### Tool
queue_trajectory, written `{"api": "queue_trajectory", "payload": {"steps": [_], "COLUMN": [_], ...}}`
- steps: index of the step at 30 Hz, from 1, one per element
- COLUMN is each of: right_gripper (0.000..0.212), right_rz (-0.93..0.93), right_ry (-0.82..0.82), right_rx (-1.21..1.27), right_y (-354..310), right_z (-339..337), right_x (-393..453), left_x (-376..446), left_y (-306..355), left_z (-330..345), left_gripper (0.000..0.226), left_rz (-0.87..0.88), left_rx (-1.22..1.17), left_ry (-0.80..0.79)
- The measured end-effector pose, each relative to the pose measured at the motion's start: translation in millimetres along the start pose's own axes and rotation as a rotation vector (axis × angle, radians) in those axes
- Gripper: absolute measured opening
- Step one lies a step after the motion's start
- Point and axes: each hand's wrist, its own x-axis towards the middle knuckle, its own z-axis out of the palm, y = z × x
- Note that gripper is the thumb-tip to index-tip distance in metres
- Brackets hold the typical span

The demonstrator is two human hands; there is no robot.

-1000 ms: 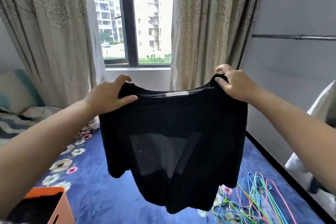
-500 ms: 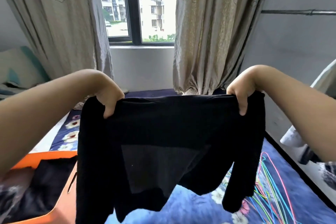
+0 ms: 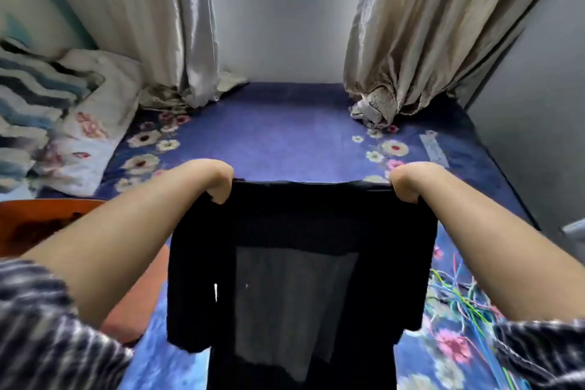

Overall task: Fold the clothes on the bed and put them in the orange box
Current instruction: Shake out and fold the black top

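Two hands hold one black top (image 3: 300,263) up over the bed (image 3: 285,136), each curled round a top corner of the fabric. Left hand (image 3: 218,184) grips the left corner w/ fingers folded under the edge, right hand (image 3: 403,184) grips the right corner the same way, so the upper edge runs taut & roughly level between them. Rest of the garment hangs down toward the camera, one sleeve dangling on the left side, a thinner grey see-through panel in the middle; its lower part runs out of the bottom of the view.

Orange box (image 3: 47,209) sits at the left, behind & below the left forearm, w/ something dark inside – prob. clothing, but it's too blurred to be sure. Bed cover is blue-purple w/ flower print. Striped pillow (image 3: 34,98) & a pale floral one (image 3: 95,117) lie at the far left. Beige curtains (image 3: 427,41) hang either side of the window wall, their hems touching the bed. Coloured wire hangers (image 3: 468,304) lie on the cover at lower right, near the right forearm. Patterned dark-and-white sleeves (image 3: 47,342) show at both bottom corners
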Motion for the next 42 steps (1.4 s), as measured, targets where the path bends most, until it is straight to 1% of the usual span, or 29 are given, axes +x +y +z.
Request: {"api": "queue_trajectory", "payload": {"steps": [2, 5, 8, 10, 12, 14, 16, 20, 23, 24, 26, 28, 31, 34, 37, 39, 42], "right_gripper": [0.041, 0.036, 0.033, 0.028, 0.024, 0.026, 0.029, 0.030, 0.036, 0.040, 0.056, 0.062, 0.057, 0.045, 0.040, 0.042, 0.045], "right_rz": [0.047, 0.126, 0.163, 0.176, 0.196, 0.216, 0.208, 0.215, 0.207, 0.198, 0.160, 0.086, -0.026, -0.089, -0.155, -0.202, -0.306], "right_ry": [0.058, 0.178, 0.248, 0.324, 0.369, 0.388, 0.414, 0.530, 0.636, 0.623, 0.516, 0.481, 0.566, 0.682, 0.719, 0.734, 0.693], "right_rx": [0.140, 0.262, 0.414, 0.583, 0.754, 0.841, 0.859, 0.784, 0.707, 0.675, 0.601, 0.532, 0.540, 0.545, 0.524, 0.532, 0.529], "right_y": [-24, -53, -75, -83, -84, -82, -83, -86, -92, -98, -115, -135, -167, -194, -208, -215, -220], "right_z": [21, 53, 85, 100, 108, 111, 110, 95, 87, 90, 104, 127, 166, 205, 240, 265, 298], "right_x": [55, 118, 183, 215, 244, 273, 298, 344, 372, 379, 386, 383, 368, 346, 316, 288, 250], "left_x": [51, 113, 175, 204, 230, 254, 276, 318, 342, 349, 356, 357, 346, 325, 293, 264, 225], "left_y": [6, 17, 27, 30, 28, 26, 23, 19, 14, 16, 28, 43, 66, 85, 105, 116, 130], "left_z": [29, 69, 104, 121, 129, 133, 133, 121, 117, 122, 143, 171, 215, 257, 290, 313, 347], "left_gripper": [0.038, 0.034, 0.025, 0.018, 0.018, 0.019, 0.020, 0.026, 0.027, 0.028, 0.037, 0.047, 0.055, 0.056, 0.059, 0.060, 0.065], "left_rz": [-0.060, -0.154, -0.233, -0.291, -0.331, -0.345, -0.349, -0.375, -0.400, -0.384, -0.333, -0.265, -0.189, -0.182, -0.174, -0.103, 0.112], "left_rx": [-0.094, -0.240, -0.351, -0.418, -0.465, -0.484, -0.493, -0.462, -0.543, -0.573, -0.605, -0.605, -0.545, -0.499, -0.457, -0.424, -0.386], "left_ry": [0.069, 0.157, 0.175, 0.192, 0.260, 0.306, 0.337, 0.407, 0.482, 0.475, 0.401, 0.346, 0.367, 0.413, 0.363, 0.340, 0.322]}}
